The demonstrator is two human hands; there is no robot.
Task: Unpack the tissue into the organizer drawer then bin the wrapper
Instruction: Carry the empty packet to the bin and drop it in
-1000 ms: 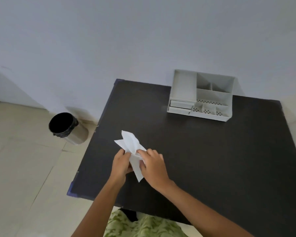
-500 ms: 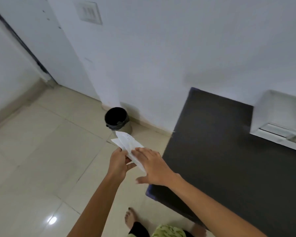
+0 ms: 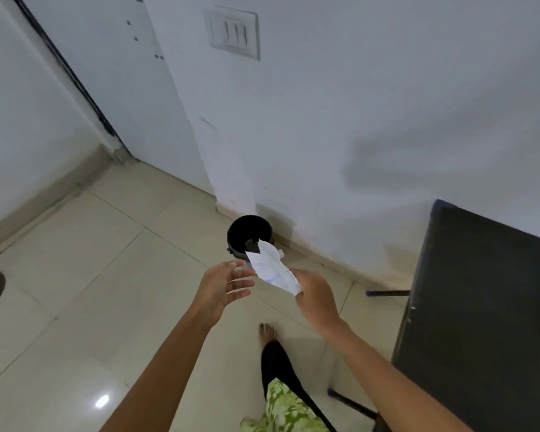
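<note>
A crumpled white wrapper (image 3: pixel 272 269) with faint blue print is held in my right hand (image 3: pixel 317 296), its upper tip reaching over the near rim of a round black bin (image 3: pixel 247 230). The bin stands on the tiled floor against the wall. My left hand (image 3: pixel 222 286) is just left of the wrapper, fingers spread, holding nothing and not touching it. The organizer drawer and the tissue are out of view.
The dark table (image 3: pixel 487 307) fills the right edge, with a leg bar (image 3: pixel 387 293) near the floor. A door (image 3: pixel 119 76) and a wall switch plate (image 3: pixel 233 32) lie beyond. My bare foot (image 3: pixel 267 333) stands on the tiles below the hands.
I have turned from the table toward the bin. The wrapper has passed from both hands to the right hand alone and now hangs at the bin's rim; the left hand has let go.
</note>
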